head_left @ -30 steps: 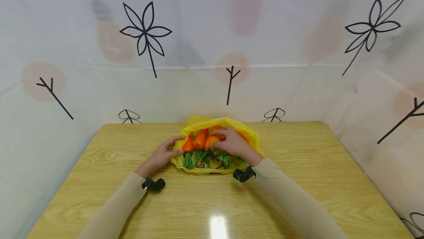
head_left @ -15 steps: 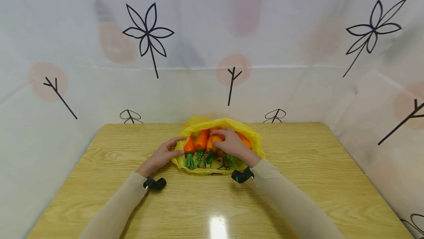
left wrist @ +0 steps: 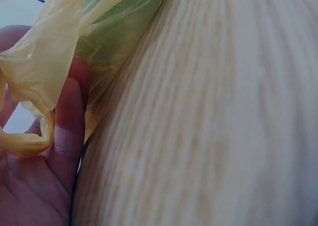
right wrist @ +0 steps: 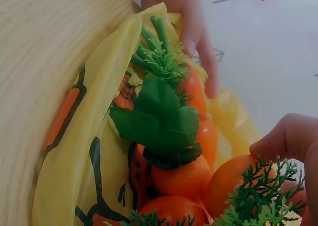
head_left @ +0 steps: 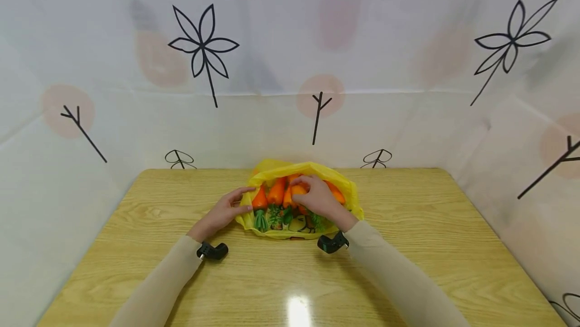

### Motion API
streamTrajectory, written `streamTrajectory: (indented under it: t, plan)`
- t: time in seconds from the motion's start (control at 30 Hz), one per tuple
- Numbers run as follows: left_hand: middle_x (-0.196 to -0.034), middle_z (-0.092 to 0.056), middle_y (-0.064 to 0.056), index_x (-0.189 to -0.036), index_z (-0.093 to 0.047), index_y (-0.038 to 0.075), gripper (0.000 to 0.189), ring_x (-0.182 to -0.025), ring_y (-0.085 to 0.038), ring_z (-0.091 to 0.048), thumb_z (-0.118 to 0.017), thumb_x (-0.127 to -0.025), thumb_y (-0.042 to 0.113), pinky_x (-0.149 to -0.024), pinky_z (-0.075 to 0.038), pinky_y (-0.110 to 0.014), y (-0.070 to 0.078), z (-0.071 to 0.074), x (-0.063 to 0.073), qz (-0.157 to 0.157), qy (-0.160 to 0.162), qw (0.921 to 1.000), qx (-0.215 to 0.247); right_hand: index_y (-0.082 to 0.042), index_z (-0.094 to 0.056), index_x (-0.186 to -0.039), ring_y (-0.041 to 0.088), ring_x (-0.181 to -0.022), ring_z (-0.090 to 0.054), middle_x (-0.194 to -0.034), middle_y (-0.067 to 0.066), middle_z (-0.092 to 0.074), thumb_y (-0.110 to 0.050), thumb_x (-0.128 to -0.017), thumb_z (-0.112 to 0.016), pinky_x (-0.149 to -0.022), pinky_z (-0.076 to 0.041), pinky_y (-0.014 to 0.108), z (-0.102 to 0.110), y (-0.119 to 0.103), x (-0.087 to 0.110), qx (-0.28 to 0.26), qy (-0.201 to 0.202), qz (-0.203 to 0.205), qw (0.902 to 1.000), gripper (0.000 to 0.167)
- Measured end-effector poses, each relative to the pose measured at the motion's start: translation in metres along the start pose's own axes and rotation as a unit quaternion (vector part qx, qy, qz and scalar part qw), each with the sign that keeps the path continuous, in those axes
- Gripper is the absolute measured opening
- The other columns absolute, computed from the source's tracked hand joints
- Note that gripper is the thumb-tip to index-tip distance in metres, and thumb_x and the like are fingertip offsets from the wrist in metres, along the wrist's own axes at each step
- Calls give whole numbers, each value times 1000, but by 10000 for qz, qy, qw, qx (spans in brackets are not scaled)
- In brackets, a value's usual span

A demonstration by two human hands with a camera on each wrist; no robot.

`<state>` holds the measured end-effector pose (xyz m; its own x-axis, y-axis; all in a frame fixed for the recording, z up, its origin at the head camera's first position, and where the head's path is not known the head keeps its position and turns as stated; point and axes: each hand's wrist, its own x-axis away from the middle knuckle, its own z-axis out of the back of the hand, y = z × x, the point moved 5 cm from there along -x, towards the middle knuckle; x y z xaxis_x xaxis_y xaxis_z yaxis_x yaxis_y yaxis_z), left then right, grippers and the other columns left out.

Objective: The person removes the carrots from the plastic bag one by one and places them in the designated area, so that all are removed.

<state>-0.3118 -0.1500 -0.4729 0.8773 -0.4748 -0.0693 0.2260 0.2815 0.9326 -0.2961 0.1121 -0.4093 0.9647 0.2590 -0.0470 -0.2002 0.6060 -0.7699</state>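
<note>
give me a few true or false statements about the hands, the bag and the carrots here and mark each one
1. The right hand grips a carrot inside the yellow bag. True.
2. The left hand lies flat on the table, apart from the bag. False: it holds the bag's left edge.
3. The carrots have green leafy tops. True.
4. The bag is blue with no print. False: it is yellow with a black and orange print.
5. The bag hangs in the air. False: it rests on the wooden table.

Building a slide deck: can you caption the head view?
Left hand holds the yellow bag's edge while the right hand grips an orange carrot inside.
</note>
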Motion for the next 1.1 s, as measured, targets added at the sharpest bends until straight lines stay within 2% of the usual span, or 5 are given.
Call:
streamTrajectory:
  t: [0.17, 0.3, 0.73, 1.0, 1.1]
  plan:
    - [-161, -25, -11, -148, -49, 19, 55, -147, -40, -17, -68, -97, 23, -111, -28, -57, 1, 1, 3, 181, 16, 9998, 8, -18, -69, -122, 29, -106, -52, -135, 8, -52, -21, -84, -68, -77, -42, 41, 1, 3, 2, -247, 115, 5, 9996, 39]
    - [-162, -24, -9, -148, -49, 23, 54, -148, -38, -16, -68, -97, 24, -112, -26, -57, 1, 1, 4, 271, 23, 9996, 41, -17, -69, -122, 30, -106, -54, -141, 8, -51, -17, -85, -67, -76, -44, 40, 4, 3, 5, -467, 178, 75, 9987, 38]
    - [-160, -27, -12, -148, -50, 20, 55, -146, -42, -19, -69, -96, 25, -109, -32, -57, -1, 1, 3, 130, 59, 9999, -95, -12, -68, -124, 25, -84, -47, -138, 7, -54, -11, -87, -64, -68, -39, 38, 19, 7, 26, -702, 220, 396, 9965, 37]
    - [-159, -29, -14, -151, -44, 20, 56, -141, -45, -30, -65, -99, 25, -108, -33, -58, 8, 2, 9, 34, -77, 9982, -592, -12, -67, -123, 26, -93, -48, -136, 10, -54, -10, -89, -64, -75, -40, 41, 34, 11, 47, -612, 262, 658, 9956, 35]
    - [-154, -35, -19, -152, -42, 18, 58, -132, -43, -44, -64, -100, 24, -102, -41, -53, 10, 4, 11, -50, -139, 9972, -738, -13, -67, -122, 27, -95, -51, -133, 9, -55, -9, -89, -65, -77, -44, 41, 39, 12, 53, -601, 345, 675, 9953, 33]
